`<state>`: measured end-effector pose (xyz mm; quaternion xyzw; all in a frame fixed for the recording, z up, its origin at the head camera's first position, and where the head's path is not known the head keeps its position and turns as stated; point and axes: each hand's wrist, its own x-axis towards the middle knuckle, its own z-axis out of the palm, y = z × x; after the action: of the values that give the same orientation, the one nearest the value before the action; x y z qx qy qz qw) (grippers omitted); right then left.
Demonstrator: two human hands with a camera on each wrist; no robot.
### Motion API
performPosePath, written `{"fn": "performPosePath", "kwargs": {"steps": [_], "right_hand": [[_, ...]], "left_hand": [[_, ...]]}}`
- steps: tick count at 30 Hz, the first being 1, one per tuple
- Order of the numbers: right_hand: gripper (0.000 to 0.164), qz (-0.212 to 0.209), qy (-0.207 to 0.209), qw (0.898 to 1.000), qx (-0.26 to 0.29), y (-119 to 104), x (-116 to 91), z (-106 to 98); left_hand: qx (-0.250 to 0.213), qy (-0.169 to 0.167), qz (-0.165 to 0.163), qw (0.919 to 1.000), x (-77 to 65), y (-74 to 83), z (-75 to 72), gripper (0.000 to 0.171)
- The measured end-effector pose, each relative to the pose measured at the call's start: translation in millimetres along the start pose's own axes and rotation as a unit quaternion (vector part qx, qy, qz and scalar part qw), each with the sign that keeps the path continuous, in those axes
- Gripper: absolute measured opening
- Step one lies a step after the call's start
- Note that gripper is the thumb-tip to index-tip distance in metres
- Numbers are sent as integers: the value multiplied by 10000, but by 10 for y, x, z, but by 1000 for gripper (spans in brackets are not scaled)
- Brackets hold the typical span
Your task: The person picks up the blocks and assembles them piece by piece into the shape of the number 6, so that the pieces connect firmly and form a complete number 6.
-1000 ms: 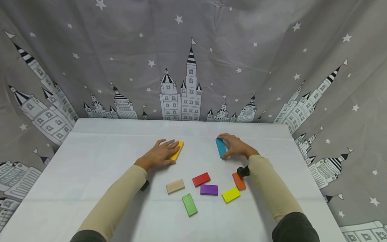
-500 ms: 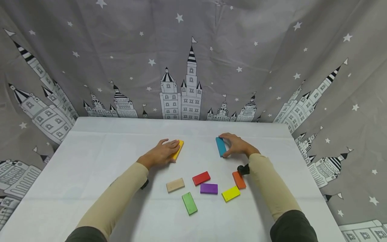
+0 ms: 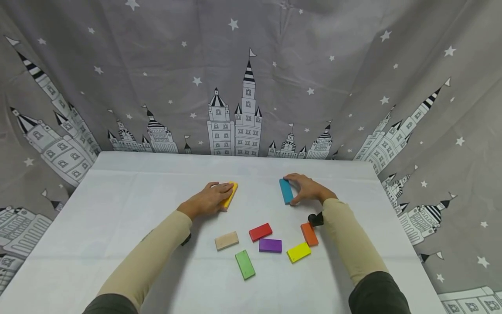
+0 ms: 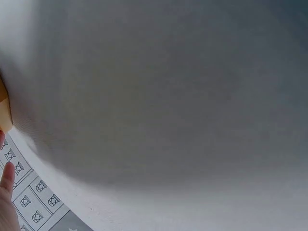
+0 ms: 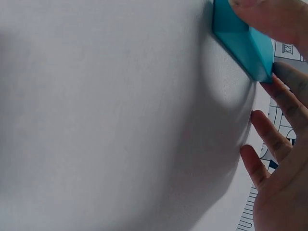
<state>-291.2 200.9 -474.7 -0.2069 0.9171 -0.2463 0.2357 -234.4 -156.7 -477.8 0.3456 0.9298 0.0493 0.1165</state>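
My left hand [image 3: 207, 200] holds a dark yellow wooden block [image 3: 232, 196], its thumb at the near end and its fingers over the top and far part. Only a corner of that block [image 4: 5, 114] shows at the left edge of the left wrist view, with a fingertip below it. To the right, my right hand [image 3: 311, 189] grips a blue block [image 3: 286, 192] between thumb and fingers, across its two ends. In the right wrist view, the thumb lies over the blue block [image 5: 240, 38], an index fingertip meets its far end and the other fingers are spread away from it.
Nearer the person on the white table [image 3: 117, 209] lie blocks: red [image 3: 260, 232], purple [image 3: 270, 245], natural wood [image 3: 226, 240], green [image 3: 245, 264], bright yellow [image 3: 299, 252] and orange [image 3: 309, 234]. The orange one sits beside the right wrist camera [image 3: 315, 219]. A grey castle-print curtain [image 3: 251, 35] hangs behind.
My left hand's thumb has moved in from beside the dark yellow block to its near end, the fingers drawing together. My right hand keeps its grip on the blue block, almost still.
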Motion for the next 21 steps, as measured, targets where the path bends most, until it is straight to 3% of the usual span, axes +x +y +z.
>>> {"fn": "performPosePath", "kwargs": {"steps": [21], "right_hand": [[86,-198,507,9984,-150,-10,99,84]], "left_hand": [[60,-151,20,9999,32,8,-76,69]]}}
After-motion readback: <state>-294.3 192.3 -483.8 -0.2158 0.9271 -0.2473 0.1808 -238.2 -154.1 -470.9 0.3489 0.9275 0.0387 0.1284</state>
